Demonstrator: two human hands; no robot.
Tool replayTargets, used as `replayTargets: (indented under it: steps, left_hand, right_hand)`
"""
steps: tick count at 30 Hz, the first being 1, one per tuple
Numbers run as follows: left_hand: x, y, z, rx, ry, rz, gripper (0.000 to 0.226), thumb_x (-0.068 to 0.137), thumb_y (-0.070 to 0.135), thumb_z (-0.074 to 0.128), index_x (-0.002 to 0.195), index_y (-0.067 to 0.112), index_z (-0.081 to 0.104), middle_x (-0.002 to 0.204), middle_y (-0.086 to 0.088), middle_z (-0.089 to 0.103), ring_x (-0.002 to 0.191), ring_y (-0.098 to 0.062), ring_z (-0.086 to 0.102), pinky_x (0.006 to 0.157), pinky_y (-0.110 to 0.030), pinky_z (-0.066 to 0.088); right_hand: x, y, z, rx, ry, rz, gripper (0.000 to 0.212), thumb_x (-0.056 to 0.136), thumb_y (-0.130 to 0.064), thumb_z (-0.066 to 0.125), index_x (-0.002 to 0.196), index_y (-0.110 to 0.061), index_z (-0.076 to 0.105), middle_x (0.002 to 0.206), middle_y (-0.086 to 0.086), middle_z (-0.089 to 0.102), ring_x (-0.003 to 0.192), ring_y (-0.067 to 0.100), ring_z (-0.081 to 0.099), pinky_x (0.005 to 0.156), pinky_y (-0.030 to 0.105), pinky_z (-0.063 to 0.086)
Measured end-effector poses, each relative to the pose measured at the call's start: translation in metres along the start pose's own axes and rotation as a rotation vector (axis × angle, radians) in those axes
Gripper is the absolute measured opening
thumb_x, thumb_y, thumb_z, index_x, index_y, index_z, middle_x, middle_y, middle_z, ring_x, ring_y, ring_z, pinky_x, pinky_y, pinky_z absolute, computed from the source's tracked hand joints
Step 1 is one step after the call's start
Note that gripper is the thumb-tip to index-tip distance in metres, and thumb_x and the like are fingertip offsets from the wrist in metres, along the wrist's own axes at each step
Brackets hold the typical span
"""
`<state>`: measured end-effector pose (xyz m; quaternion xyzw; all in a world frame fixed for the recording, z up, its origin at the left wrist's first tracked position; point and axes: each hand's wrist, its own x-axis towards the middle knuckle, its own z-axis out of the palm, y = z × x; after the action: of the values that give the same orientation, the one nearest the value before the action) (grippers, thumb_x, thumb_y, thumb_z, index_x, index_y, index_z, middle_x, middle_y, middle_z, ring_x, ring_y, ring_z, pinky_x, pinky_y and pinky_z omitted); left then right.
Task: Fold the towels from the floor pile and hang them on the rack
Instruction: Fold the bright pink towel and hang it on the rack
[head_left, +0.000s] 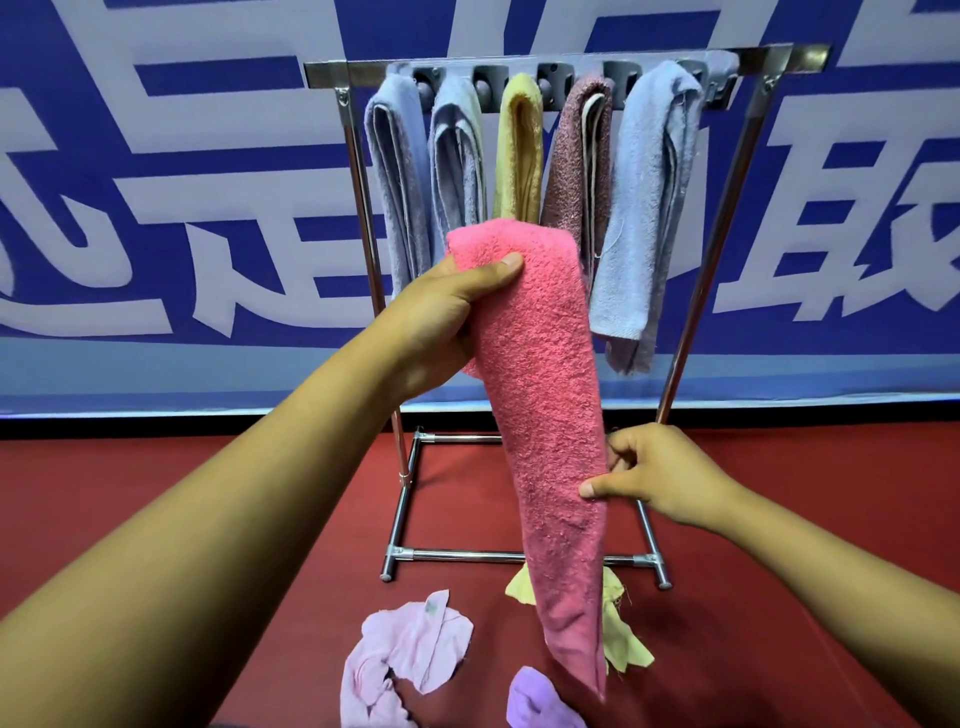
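Note:
A pink towel (545, 405), folded lengthwise, hangs in front of me. My left hand (447, 322) grips its top end, thumb across the front. My right hand (654, 478) pinches its right edge about halfway down. Behind it stands a metal rack (571, 65) whose top bar carries several folded towels: two pale blue at the left (395, 171), a yellow one (519, 150), a mauve one (576, 166) and a light blue one (649, 208). On the red floor below lie a light pink cloth (405, 654), a lilac cloth (535, 701) and a yellow cloth (623, 644), partly hidden by the pink towel.
The rack's base bars (467, 556) rest on the red floor just beyond the pile. A blue banner with large white characters (182, 182) covers the wall behind. The right end of the top bar (753, 57) is bare.

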<state>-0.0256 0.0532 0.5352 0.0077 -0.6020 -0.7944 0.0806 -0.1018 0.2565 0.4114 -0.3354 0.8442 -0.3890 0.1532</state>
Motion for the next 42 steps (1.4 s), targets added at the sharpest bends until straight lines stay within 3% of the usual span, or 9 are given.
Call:
replayTargets:
  steps: [4, 8, 13, 16, 20, 26, 32, 36, 42]
  left_hand:
    - [0.0, -0.001, 0.0, -0.017, 0.009, -0.003, 0.015, 0.096, 0.012, 0.051, 0.107, 0.013, 0.062, 0.093, -0.003, 0.071, 0.083, -0.015, 0.067, 0.081, -0.03, 0.056]
    - [0.0, -0.001, 0.004, -0.055, 0.001, -0.004, 0.017, 0.096, 0.01, 0.051, 0.11, 0.01, 0.061, 0.094, -0.005, 0.069, 0.081, -0.015, 0.067, 0.079, -0.028, 0.056]
    - [0.002, 0.0, 0.009, -0.04, -0.021, -0.015, 0.015, 0.095, 0.01, 0.052, 0.106, 0.01, 0.062, 0.089, -0.004, 0.07, 0.078, -0.014, 0.067, 0.08, -0.028, 0.056]
    - [0.002, -0.001, 0.01, -0.007, -0.042, -0.023, 0.013, 0.096, 0.011, 0.051, 0.102, 0.012, 0.063, 0.089, -0.004, 0.07, 0.08, -0.015, 0.066, 0.082, -0.029, 0.055]
    - [0.001, 0.001, 0.009, 0.016, -0.048, -0.02, 0.013, 0.096, 0.013, 0.051, 0.103, 0.012, 0.063, 0.091, -0.004, 0.069, 0.082, -0.015, 0.066, 0.083, -0.03, 0.055]
    - [0.0, 0.002, 0.002, 0.038, 0.01, -0.061, 0.012, 0.094, 0.013, 0.054, 0.098, 0.008, 0.064, 0.084, -0.003, 0.072, 0.075, -0.012, 0.068, 0.074, -0.023, 0.057]
    - [-0.002, -0.008, 0.003, -0.01, 0.068, -0.123, 0.018, 0.097, 0.02, 0.051, 0.105, 0.007, 0.062, 0.09, -0.005, 0.07, 0.081, -0.015, 0.067, 0.083, -0.029, 0.055]
    - [-0.005, -0.017, -0.004, 0.113, 0.07, -0.231, 0.038, 0.091, 0.045, 0.053, 0.11, 0.013, 0.062, 0.097, -0.008, 0.066, 0.093, -0.021, 0.061, 0.1, -0.037, 0.045]
    - [-0.024, -0.043, -0.013, 0.215, -0.096, -0.33, 0.049, 0.076, 0.055, 0.052, 0.104, 0.017, 0.067, 0.098, -0.002, 0.071, 0.09, -0.017, 0.065, 0.092, -0.036, 0.048]
  right_hand:
    - [0.003, 0.005, 0.003, -0.013, 0.048, 0.012, 0.038, 0.061, -0.026, 0.089, 0.064, -0.002, 0.059, 0.055, -0.004, 0.049, 0.053, 0.007, 0.039, 0.051, 0.024, 0.029]
    - [0.004, 0.008, 0.001, 0.013, -0.004, -0.011, 0.027, 0.066, -0.026, 0.086, 0.075, -0.008, 0.068, 0.062, -0.007, 0.058, 0.059, 0.006, 0.047, 0.06, 0.028, 0.038]
    - [0.0, -0.016, -0.01, 0.195, -0.092, -0.136, 0.037, 0.074, -0.016, 0.08, 0.108, -0.02, 0.066, 0.105, -0.012, 0.071, 0.1, -0.001, 0.063, 0.091, 0.012, 0.043]
    - [0.001, -0.048, -0.017, 0.374, -0.054, -0.187, 0.034, 0.069, -0.027, 0.074, 0.101, -0.022, 0.065, 0.096, -0.016, 0.072, 0.094, -0.002, 0.065, 0.086, 0.01, 0.047]
    - [0.008, -0.064, -0.02, 0.529, 0.006, -0.184, 0.01, 0.083, -0.013, 0.064, 0.091, -0.008, 0.068, 0.08, -0.007, 0.073, 0.077, 0.005, 0.067, 0.076, 0.019, 0.055]
    - [0.006, -0.065, -0.021, 0.517, -0.133, -0.174, 0.018, 0.095, -0.007, 0.047, 0.087, -0.005, 0.063, 0.074, -0.006, 0.071, 0.073, 0.004, 0.064, 0.074, 0.015, 0.051]
    - [0.007, -0.071, -0.016, 0.641, -0.122, -0.188, 0.017, 0.09, -0.013, 0.048, 0.101, -0.006, 0.059, 0.086, -0.002, 0.069, 0.079, 0.006, 0.065, 0.078, 0.017, 0.052]
    - [0.01, -0.074, -0.017, 0.732, -0.094, -0.194, 0.029, 0.083, -0.023, 0.051, 0.106, -0.008, 0.058, 0.091, 0.0, 0.069, 0.082, 0.009, 0.064, 0.079, 0.022, 0.052]
    - [0.015, -0.078, -0.023, 0.773, -0.034, -0.174, 0.021, 0.094, -0.014, 0.045, 0.108, -0.012, 0.061, 0.091, 0.001, 0.071, 0.082, 0.012, 0.064, 0.08, 0.024, 0.051]
